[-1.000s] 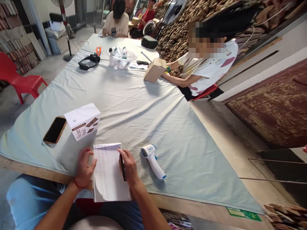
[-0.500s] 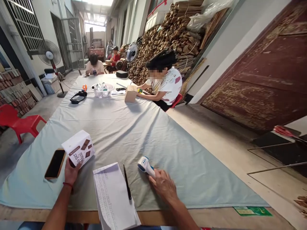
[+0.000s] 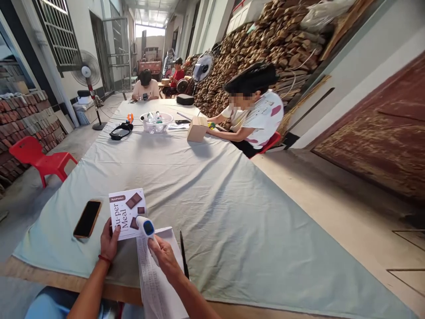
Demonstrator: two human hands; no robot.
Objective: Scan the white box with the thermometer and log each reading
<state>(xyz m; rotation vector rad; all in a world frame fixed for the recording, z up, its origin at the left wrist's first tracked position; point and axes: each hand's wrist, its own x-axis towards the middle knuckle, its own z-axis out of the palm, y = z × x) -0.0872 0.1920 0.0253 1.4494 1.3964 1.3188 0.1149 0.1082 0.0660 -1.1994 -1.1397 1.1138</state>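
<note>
My left hand point(image 3: 109, 241) grips a white box point(image 3: 128, 215) by its lower left corner; brown chocolate pieces and the words "NutriMotion" and "Meal" are printed on its face. Wrapped round the handle of a white infrared thermometer point(image 3: 145, 225) is my right hand point(image 3: 165, 257). The thermometer's head overlaps the box's lower right part, and its blue-rimmed screen faces me; whether the two touch I cannot tell. Beneath my right hand lie sheets of paper point(image 3: 154, 290) with rows of writing. A black pen point(image 3: 183, 254) rests along their right edge.
A phone point(image 3: 87, 219) lies left of the box. Farther along the cloth-covered table point(image 3: 212, 199) are a black headset-like strap point(image 3: 121, 130), a clear basin point(image 3: 157, 124) with bottles and a wooden block point(image 3: 197, 129). A person point(image 3: 254, 110) sits at the right side; others sit farther back.
My right hand has lifted the thermometer off the table and brought it left to the box. The box has turned so its printed face points towards me. The view has shifted left.
</note>
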